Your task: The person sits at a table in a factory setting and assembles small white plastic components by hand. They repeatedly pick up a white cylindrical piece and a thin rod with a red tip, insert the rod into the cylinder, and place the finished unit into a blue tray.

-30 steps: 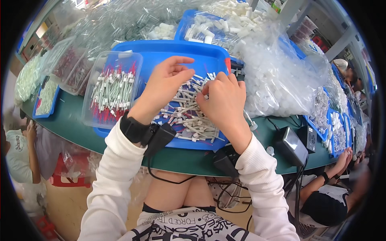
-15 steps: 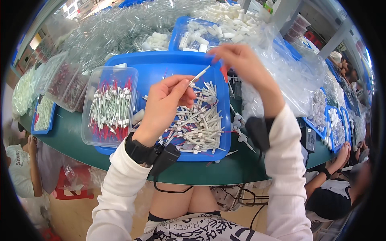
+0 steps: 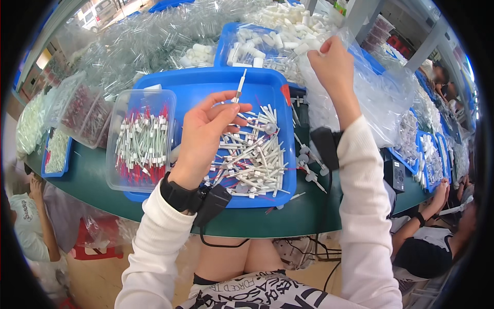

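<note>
My left hand (image 3: 203,136) pinches one white tube (image 3: 240,86) above the blue tray (image 3: 206,85); my right hand (image 3: 334,64) grips the clear bag (image 3: 381,92). Next, I judge: draw out a matching part.

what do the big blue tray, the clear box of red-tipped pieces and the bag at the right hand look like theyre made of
Blue tray: likely moulded hard plastic, smooth, slightly glossy, with a raised rim.
Clear box: thin see-through rigid plastic; the white and red pieces show through its walls.
Bag by the right hand: soft clear plastic film, crinkled and shiny.
Thin piece in the left hand: probably white plastic.
</note>
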The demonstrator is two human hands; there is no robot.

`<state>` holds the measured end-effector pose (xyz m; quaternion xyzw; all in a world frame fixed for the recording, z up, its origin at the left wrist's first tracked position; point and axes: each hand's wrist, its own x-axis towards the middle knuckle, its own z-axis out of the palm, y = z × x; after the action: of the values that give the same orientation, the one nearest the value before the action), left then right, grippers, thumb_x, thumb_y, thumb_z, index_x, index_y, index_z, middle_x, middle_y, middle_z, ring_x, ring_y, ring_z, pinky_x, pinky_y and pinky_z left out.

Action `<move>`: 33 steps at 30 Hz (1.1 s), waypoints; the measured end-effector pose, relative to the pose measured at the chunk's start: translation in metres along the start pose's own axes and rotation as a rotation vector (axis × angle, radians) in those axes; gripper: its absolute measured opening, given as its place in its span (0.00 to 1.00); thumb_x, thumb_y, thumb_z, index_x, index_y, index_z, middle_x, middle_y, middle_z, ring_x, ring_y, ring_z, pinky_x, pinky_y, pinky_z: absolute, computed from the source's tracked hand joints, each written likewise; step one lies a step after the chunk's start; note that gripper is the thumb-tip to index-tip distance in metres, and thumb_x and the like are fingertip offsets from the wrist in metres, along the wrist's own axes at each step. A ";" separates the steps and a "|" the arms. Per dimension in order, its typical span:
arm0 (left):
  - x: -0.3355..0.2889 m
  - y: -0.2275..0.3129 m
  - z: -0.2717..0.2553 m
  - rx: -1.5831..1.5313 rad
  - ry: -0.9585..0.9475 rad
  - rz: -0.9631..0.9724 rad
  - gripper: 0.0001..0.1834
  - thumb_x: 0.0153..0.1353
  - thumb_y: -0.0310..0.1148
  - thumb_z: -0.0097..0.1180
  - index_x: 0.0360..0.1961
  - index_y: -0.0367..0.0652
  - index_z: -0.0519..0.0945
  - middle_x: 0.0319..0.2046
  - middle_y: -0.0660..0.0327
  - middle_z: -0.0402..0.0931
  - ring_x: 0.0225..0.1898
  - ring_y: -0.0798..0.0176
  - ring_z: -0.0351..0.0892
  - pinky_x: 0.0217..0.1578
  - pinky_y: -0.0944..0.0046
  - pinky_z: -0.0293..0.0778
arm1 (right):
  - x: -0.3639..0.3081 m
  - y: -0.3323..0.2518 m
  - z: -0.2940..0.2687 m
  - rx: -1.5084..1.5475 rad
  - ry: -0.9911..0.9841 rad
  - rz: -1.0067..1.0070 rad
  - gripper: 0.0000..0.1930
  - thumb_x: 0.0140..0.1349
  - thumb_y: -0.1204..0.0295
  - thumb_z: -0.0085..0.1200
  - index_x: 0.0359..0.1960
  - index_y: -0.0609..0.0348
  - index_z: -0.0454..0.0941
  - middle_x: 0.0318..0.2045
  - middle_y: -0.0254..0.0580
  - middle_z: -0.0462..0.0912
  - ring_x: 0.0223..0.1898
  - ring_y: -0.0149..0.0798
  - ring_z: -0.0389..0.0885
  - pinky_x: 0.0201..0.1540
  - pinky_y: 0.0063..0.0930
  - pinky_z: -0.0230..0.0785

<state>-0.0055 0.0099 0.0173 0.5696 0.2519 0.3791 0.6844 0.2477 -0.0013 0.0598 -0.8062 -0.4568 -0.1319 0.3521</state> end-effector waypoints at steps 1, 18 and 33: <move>0.001 -0.001 -0.003 0.067 -0.007 0.029 0.18 0.60 0.33 0.50 0.49 0.35 0.71 0.40 0.53 0.77 0.36 0.68 0.75 0.39 0.70 0.69 | -0.006 0.001 0.002 0.029 0.000 -0.067 0.13 0.50 0.64 0.53 0.32 0.60 0.71 0.32 0.53 0.78 0.34 0.53 0.78 0.38 0.43 0.69; 0.004 -0.003 -0.004 -0.275 -0.158 -0.135 0.15 0.62 0.32 0.45 0.47 0.36 0.69 0.41 0.53 0.75 0.38 0.64 0.76 0.41 0.66 0.71 | -0.017 0.005 0.025 -0.725 -0.343 -0.523 0.05 0.49 0.74 0.49 0.25 0.59 0.77 0.25 0.46 0.80 0.31 0.43 0.81 0.30 0.35 0.72; 0.001 -0.009 -0.003 0.657 0.117 0.247 0.12 0.58 0.25 0.44 0.42 0.35 0.75 0.33 0.51 0.79 0.35 0.59 0.79 0.34 0.65 0.71 | -0.103 -0.037 0.001 0.235 -0.487 -0.112 0.15 0.52 0.65 0.55 0.39 0.59 0.74 0.26 0.50 0.79 0.27 0.48 0.77 0.31 0.36 0.67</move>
<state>-0.0056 0.0120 0.0076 0.7630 0.3283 0.3895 0.3980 0.1605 -0.0542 0.0204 -0.7411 -0.5842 0.1004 0.3151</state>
